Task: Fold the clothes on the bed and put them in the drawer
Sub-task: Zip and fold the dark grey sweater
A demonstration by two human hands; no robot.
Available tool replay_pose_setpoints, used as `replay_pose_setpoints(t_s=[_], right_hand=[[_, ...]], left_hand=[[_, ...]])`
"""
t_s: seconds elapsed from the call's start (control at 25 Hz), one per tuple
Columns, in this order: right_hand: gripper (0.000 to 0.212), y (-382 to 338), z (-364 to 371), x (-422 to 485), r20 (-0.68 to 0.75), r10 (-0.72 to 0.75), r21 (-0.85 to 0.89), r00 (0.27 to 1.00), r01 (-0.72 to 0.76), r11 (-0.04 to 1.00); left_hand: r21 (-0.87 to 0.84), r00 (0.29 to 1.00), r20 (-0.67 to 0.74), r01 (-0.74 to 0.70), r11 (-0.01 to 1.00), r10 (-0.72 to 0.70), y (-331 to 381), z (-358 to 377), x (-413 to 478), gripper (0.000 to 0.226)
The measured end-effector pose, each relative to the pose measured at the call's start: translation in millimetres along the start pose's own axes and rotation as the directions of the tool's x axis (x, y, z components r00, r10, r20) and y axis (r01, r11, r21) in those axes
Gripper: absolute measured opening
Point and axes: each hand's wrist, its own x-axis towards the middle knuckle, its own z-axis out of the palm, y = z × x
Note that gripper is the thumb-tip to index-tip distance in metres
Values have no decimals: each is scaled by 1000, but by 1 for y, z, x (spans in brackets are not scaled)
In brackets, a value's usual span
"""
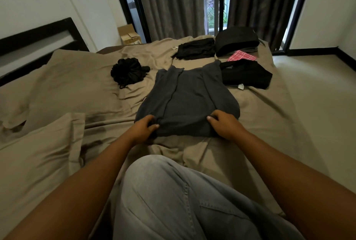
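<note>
We pinch the grey shirt's [185, 101] near hem, left hand [144, 130] and right hand [224, 124] at opposite corners, apparently to fold it away from us.

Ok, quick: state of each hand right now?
Left hand: grips the near edge of the grey shirt.
Right hand: grips the same edge.
</note>
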Motion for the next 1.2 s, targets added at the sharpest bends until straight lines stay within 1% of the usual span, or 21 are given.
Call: replay_pose_setpoints(t_s=[0.08, 0.12, 0.16, 0.2, 0.24, 0.28, 0.32, 0.4, 0.44, 0.48, 0.52, 0.56, 0.6, 0.64, 0.68, 0.72, 0.76, 0.84, 0.92, 1.08, 1.2], right_hand=[[27, 0, 1, 13, 21, 59, -13, 998, -59, 998], [25, 2, 3, 18, 42, 66, -42, 997, -65, 997], [23, 5, 6, 21, 60, 73, -65, 996, -69, 996], [21, 7, 10, 25, 66, 82, -79, 994, -77, 994], [21, 8, 12, 28, 64, 92, -91, 994, -86, 992], [20, 9, 14, 30, 57, 101, -95, 993, -95, 991], [20, 8, 15, 32, 49, 115, -94, 992, -110, 989], [19, 8, 16, 35, 39, 130, -90, 991, -126, 988], [19, 9, 17, 36, 30, 122, -86, 992, -119, 989], [18, 9, 17, 35, 11, 90, -85, 996, -89, 992], [18, 10, 18, 31, -24, 14, -83, 1000, -16, 996], [19, 10, 19, 25, -86, -120, -100, 989, 111, 989], [23, 11, 19, 18, -150, -308, -183, 939, 280, 942], [33, 13, 18, 11, -146, -494, -347, 857, 423, 837], [42, 18, 20, 7, -85, -634, -518, 769, 510, 687], [45, 23, 23, 5, -16, -701, -634, 713, 535, 558], [40, 26, 27, 5, 15, -718, -693, 696, 525, 494], [25, 28, 31, 8, -67, -706, -742, 705, 438, 508], [19, 27, 30, 14, -170, -725, -758, 667, 382, 529], [31, 13, 29, 23, -144, -807, -767, 573, 450, 457], [25, -10, 28, 32, -126, -789, -721, 601, 491, 489]], left_hand=[[122, 988, -126, -69, 990, 85, 5, 7, 5, 45], [264, 958, -171, -183, 947, 232, 6, 10, 3, 47], [444, 881, -175, -328, 834, 440, 9, 13, -2, 46], [590, 759, -103, -474, 654, 643, 13, 15, -4, 42], [659, 631, 17, -591, 465, 776, 17, 17, -4, 38], [682, 537, 155, -666, 303, 829, 21, 18, -3, 41], [691, 483, 293, -703, 166, 826, 24, 21, 1, 47], [714, 477, 483, -700, -16, 734, 32, 23, 13, 56], [724, 503, 507, -690, -28, 700, 37, 25, 19, 55], [739, 548, 475, -673, 25, 688, 42, 26, 26, 53], [739, 611, 400, -656, 153, 683, 47, 27, 31, 49], [685, 686, 297, -638, 352, 664, 52, 27, 35, 45], [559, 774, 211, -597, 575, 597, 56, 24, 40, 42], [394, 840, 160, -536, 747, 518, 56, 21, 46, 39], [252, 883, 135, -470, 846, 450, 54, 16, 51, 36], [151, 910, 127, -410, 900, 394, 49, 10, 55, 33], [61, 930, 145, -348, 935, 337, 46, 4, 57, 29], [-44, 937, 210, -277, 960, 280, 43, -2, 58, 24], [-78, 932, 236, -264, 961, 275, 47, -5, 56, 21], [-201, 944, 218, -205, 958, 248, 60, -24, 57, 23], [-316, 926, 296, -138, 939, 236, 66, -40, 63, 23]])
